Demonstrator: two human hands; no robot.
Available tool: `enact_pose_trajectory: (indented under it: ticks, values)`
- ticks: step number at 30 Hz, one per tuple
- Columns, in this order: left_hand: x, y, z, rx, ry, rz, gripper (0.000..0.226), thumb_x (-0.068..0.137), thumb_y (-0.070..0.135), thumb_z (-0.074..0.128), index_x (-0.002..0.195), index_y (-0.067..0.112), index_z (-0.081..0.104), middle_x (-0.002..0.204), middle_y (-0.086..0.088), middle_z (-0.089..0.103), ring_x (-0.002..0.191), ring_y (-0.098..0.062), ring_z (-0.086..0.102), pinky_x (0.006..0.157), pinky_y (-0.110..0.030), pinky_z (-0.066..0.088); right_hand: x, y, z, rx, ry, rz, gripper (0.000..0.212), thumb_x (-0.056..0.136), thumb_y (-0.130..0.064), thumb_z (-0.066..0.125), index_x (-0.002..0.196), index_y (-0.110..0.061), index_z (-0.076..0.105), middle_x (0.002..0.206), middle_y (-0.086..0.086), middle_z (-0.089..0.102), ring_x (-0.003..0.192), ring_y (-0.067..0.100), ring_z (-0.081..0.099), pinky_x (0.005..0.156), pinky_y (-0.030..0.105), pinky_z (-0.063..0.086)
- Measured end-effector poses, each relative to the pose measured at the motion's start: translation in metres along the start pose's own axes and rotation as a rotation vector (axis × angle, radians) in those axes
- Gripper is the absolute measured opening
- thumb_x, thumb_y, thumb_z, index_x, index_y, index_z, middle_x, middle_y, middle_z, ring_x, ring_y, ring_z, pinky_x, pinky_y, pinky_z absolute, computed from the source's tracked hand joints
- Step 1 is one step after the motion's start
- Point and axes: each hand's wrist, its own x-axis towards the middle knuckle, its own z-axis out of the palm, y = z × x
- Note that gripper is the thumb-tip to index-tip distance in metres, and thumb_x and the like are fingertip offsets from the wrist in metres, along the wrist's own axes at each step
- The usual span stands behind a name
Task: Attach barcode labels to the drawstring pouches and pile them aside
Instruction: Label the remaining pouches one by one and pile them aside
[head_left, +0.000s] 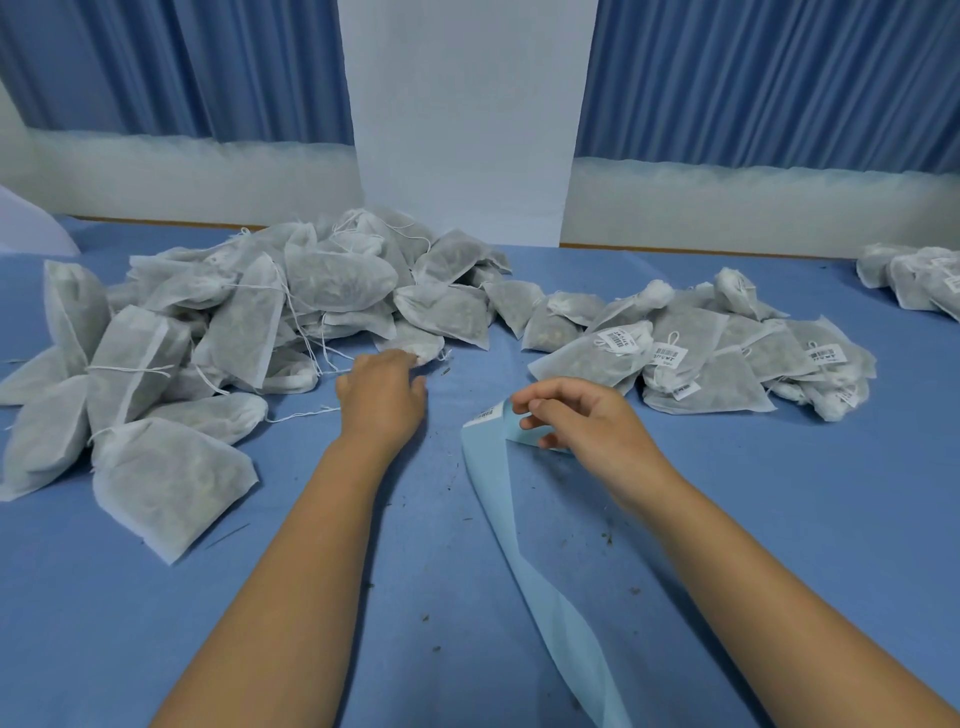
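A big heap of unlabelled white mesh drawstring pouches (249, 317) covers the left and back of the blue table (363, 597). To the right lies a lower pile of pouches with barcode labels (691, 358). My left hand (382, 395) reaches to the near edge of the heap, its fingertips touching a pouch (415, 340). My right hand (576, 415) pinches the top of a light blue label backing strip (519, 530), where a white barcode label (485, 415) shows. The strip trails toward the front edge.
Several more labelled pouches (919, 275) lie at the far right. Blue curtains (769, 78) and a white wall panel (462, 119) stand behind the table. Small dark crumbs are scattered on the cloth between my arms.
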Motion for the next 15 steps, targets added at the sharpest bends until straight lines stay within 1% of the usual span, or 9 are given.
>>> enact_pose_trajectory:
  ticks: [2,4,6,8,11,13,15]
  values:
    - [-0.002,0.000,-0.011,-0.136,0.176,0.019,0.028,0.094,0.014,0.062,0.121,0.013,0.070,0.125,-0.008,0.067,0.120,-0.034,0.051,0.098,-0.040,0.034,0.000,0.000,0.000,0.000,0.001,-0.003,0.026,0.095,-0.007,0.055,0.087,-0.022,0.074,0.093,-0.008,0.075,0.084,0.005,0.068,0.069,0.017,0.053]
    - [-0.005,0.004,-0.020,-0.231,0.335,0.087,0.022,0.091,0.007,0.065,0.110,0.010,0.075,0.111,-0.011,0.073,0.106,-0.037,0.058,0.093,-0.038,0.038,-0.001,0.000,0.000,0.002,-0.001,-0.005,0.026,0.095,-0.008,0.055,0.087,-0.022,0.074,0.092,-0.009,0.075,0.084,0.005,0.068,0.069,0.016,0.053]
    - [-0.008,0.009,-0.027,-0.310,0.416,0.158,0.017,0.089,0.004,0.067,0.100,0.010,0.078,0.099,-0.009,0.075,0.092,-0.034,0.061,0.086,-0.032,0.037,-0.001,0.000,0.000,0.007,-0.003,-0.007,0.025,0.095,-0.007,0.055,0.087,-0.022,0.074,0.092,-0.009,0.074,0.084,0.005,0.068,0.069,0.017,0.052]
    - [-0.013,0.015,-0.033,-0.369,0.430,0.223,0.014,0.088,0.006,0.067,0.096,0.012,0.077,0.092,-0.001,0.075,0.082,-0.024,0.057,0.081,-0.024,0.034,0.000,0.000,0.000,0.025,0.004,-0.017,0.025,0.095,-0.006,0.056,0.087,-0.022,0.074,0.091,-0.008,0.075,0.083,0.006,0.068,0.067,0.016,0.052]
    - [-0.020,0.023,-0.041,-0.463,0.386,0.304,0.019,0.084,0.011,0.064,0.099,0.019,0.073,0.087,0.012,0.066,0.079,-0.009,0.046,0.080,-0.016,0.034,-0.001,0.000,0.000,0.071,0.035,-0.052,0.023,0.092,-0.003,0.060,0.087,-0.021,0.074,0.087,-0.005,0.074,0.080,0.007,0.068,0.065,0.017,0.051]
    - [-0.026,0.027,-0.045,-0.463,0.351,0.384,0.021,0.081,0.009,0.063,0.098,0.017,0.073,0.088,0.016,0.062,0.079,-0.006,0.044,0.083,-0.013,0.034,0.000,0.001,0.001,0.092,0.056,-0.081,0.020,0.091,-0.004,0.064,0.089,-0.021,0.074,0.087,-0.003,0.074,0.080,0.008,0.067,0.064,0.017,0.051]
    - [-0.030,0.031,-0.049,-0.457,0.330,0.440,0.018,0.080,0.004,0.065,0.093,0.012,0.075,0.088,0.016,0.062,0.082,-0.008,0.048,0.084,-0.007,0.033,0.000,0.001,0.003,0.091,0.071,-0.111,0.017,0.090,-0.007,0.067,0.091,-0.022,0.073,0.088,-0.006,0.074,0.081,0.008,0.067,0.065,0.017,0.051]
